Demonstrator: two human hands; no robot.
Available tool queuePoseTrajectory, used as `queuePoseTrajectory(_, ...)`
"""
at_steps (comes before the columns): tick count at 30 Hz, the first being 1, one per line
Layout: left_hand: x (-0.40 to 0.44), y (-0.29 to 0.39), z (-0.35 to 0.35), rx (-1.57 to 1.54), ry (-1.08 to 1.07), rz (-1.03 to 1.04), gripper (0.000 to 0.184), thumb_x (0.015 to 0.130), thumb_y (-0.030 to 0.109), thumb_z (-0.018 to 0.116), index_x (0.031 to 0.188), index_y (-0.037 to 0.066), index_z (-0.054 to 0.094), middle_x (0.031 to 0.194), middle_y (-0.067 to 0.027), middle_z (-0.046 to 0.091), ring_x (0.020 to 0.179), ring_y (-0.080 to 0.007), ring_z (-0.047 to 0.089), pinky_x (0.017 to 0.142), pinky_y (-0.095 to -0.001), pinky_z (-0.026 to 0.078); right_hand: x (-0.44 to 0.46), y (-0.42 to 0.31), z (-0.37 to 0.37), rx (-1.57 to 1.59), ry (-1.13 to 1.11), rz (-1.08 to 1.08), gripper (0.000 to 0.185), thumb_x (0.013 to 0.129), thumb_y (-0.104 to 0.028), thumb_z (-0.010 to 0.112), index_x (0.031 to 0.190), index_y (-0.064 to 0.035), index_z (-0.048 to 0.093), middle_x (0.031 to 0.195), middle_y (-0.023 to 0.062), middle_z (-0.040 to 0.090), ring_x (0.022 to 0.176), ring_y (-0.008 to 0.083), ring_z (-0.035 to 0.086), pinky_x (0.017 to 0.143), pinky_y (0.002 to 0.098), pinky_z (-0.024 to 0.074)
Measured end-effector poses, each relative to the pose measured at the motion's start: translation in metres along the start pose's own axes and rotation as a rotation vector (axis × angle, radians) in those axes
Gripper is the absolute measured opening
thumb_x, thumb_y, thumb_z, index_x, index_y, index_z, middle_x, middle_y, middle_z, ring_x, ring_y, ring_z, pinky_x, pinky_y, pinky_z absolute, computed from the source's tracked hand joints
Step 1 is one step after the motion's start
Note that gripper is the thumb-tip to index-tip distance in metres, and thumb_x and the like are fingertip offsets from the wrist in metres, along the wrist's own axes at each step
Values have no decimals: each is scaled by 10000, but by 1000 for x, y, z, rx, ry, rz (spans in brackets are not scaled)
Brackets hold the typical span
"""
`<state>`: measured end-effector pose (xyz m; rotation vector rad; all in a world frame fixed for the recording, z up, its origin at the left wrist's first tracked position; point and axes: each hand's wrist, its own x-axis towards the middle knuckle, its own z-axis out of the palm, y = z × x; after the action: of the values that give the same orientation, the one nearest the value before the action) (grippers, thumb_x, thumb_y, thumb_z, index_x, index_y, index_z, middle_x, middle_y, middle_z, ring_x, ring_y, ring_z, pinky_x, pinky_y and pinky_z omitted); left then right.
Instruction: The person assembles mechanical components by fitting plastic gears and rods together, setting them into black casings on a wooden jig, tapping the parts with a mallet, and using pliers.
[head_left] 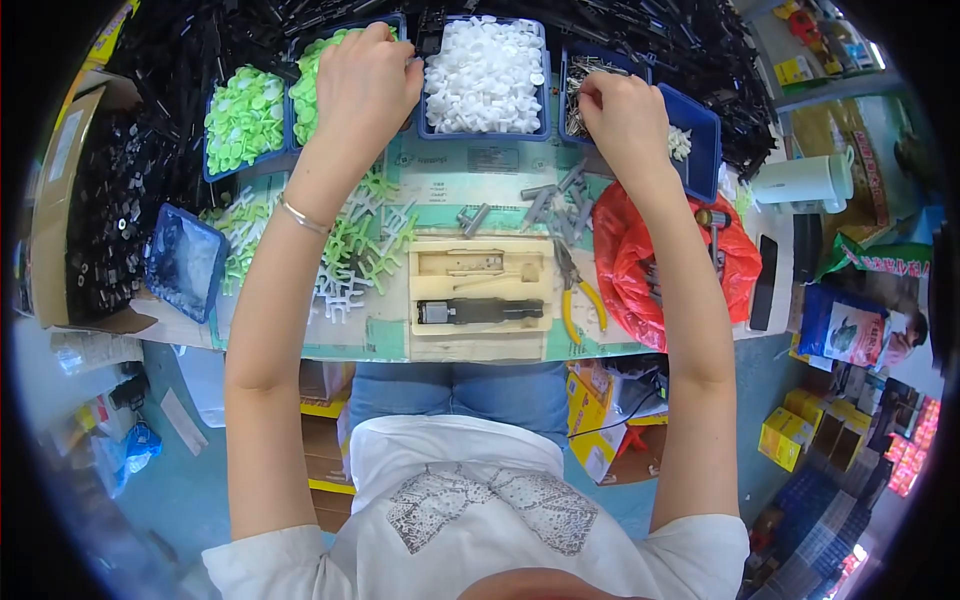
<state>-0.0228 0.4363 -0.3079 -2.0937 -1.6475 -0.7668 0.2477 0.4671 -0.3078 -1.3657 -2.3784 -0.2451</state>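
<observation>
My left hand [368, 85] is over a blue bin of green plastic pieces [308, 85], its fingers curled. What it holds, if anything, is hidden behind the knuckles. My right hand [628, 118] reaches into a blue bin of small metal pins [580, 68], thumb and fingers pinched together. Anything between those fingertips is too small to tell. Between the hands stands a blue bin of white plastic caps [485, 75]. Nearer my body, a cream fixture [480, 262] lies on the table with a black elongated part [482, 311] in its lower slot.
Yellow-handled pliers [570, 295] lie beside the fixture, near a red plastic bag [620, 255] and grey parts [560, 205]. Green and white branched pieces [345, 250] cover the table's left. Black parts [190, 65] are heaped at the back. A phone [764, 283] and pale green cup [805, 183] are right.
</observation>
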Motion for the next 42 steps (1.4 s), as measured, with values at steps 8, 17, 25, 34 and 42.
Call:
queuePoseTrajectory(8, 7, -3, -6, -65, 85, 51, 93, 712, 142, 655, 692, 60, 695, 709, -62, 629, 677, -218, 617, 659, -344, 483, -6, 4, -6, 474, 176, 289, 130, 732, -102, 642, 814, -2, 659, 710, 128, 647, 674, 236, 648, 668, 333, 506)
queuePoseTrajectory(17, -81, 69, -73, -2065, -276, -1279, 206, 848, 83, 582, 1011, -41, 594, 861, -106, 652, 672, -118, 587, 604, -231, 483, -74, -119, -62, 1721, 205, 455, 215, 775, 103, 659, 867, -10, 501, 903, 87, 629, 895, 159, 643, 794, 266, 515)
queuePoseTrajectory(25, -106, 107, -94, -2597, -291, -1460, 204, 927, 92, 524, 1059, -50, 588, 909, -84, 642, 760, -125, 635, 677, -213, 563, -96, -142, -66, 1350, 304, 164, 156, 786, 83, 656, 765, -9, 531, 890, 115, 646, 819, 165, 646, 707, 284, 529)
queuePoseTrajectory(34, -119, 114, -100, -2701, -249, -1411, 199, 933, 93, 533, 1087, -16, 594, 950, -86, 646, 828, -130, 637, 747, -236, 564, -105, -143, -72, 1280, 240, 123, 249, 781, 145, 622, 771, -30, 446, 915, 130, 607, 893, 210, 647, 794, 314, 528)
queuePoseTrajectory(42, -134, 119, -107, -2035, -83, -1221, 151, 867, 59, 634, 1000, -13, 635, 870, -62, 657, 751, -118, 614, 647, -239, 504, -113, -148, -76, 1004, 198, 24, 186, 790, 103, 650, 802, -17, 509, 915, 117, 659, 897, 162, 642, 769, 269, 523)
